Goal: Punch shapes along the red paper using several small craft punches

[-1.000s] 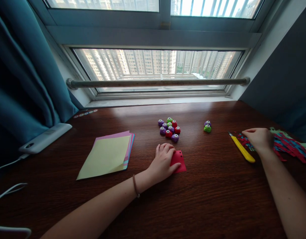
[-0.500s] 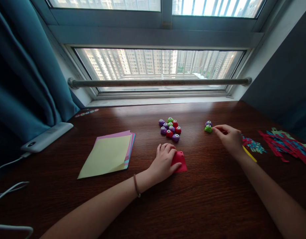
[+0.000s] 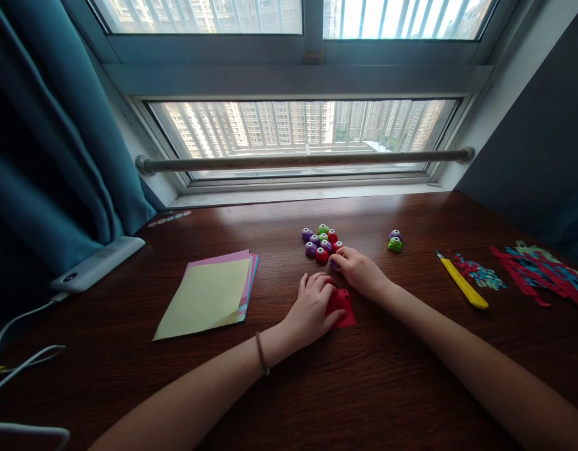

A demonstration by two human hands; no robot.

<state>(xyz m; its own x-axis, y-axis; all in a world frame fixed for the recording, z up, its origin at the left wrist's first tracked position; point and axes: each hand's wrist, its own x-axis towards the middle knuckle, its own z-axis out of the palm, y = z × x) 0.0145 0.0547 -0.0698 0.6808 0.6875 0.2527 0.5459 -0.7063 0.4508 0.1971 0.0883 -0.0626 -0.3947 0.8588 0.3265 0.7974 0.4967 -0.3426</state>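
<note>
- A small red paper piece (image 3: 341,308) is lying flat on the dark wooden desk (image 3: 392,376), near its middle and just in front of the person.
- The left hand (image 3: 313,308) is pressing down on the red paper piece with fingers spread flat, covering its left part; it is gripping nothing, only holding the sheet in place.
- The right hand (image 3: 359,269) is resting just behind the paper, its fingertips touching the near edge of a cluster of small punches (image 3: 320,242) in purple, green and red. Whether the fingers are closing on one punch or only touching it cannot be told, as the hand is hiding that spot.
- Two more punches (image 3: 394,241), one purple and one green, are sitting apart to the right of the cluster.
- A stack of coloured paper sheets (image 3: 208,293), yellow on top, is lying to the left of the left hand.
- A yellow craft knife (image 3: 463,285) is lying on the right, with cut paper scraps (image 3: 528,269) in red and blue beyond it.
- A white device (image 3: 98,263) with cables is sitting at the far left beside the teal curtain (image 3: 49,156).
</note>
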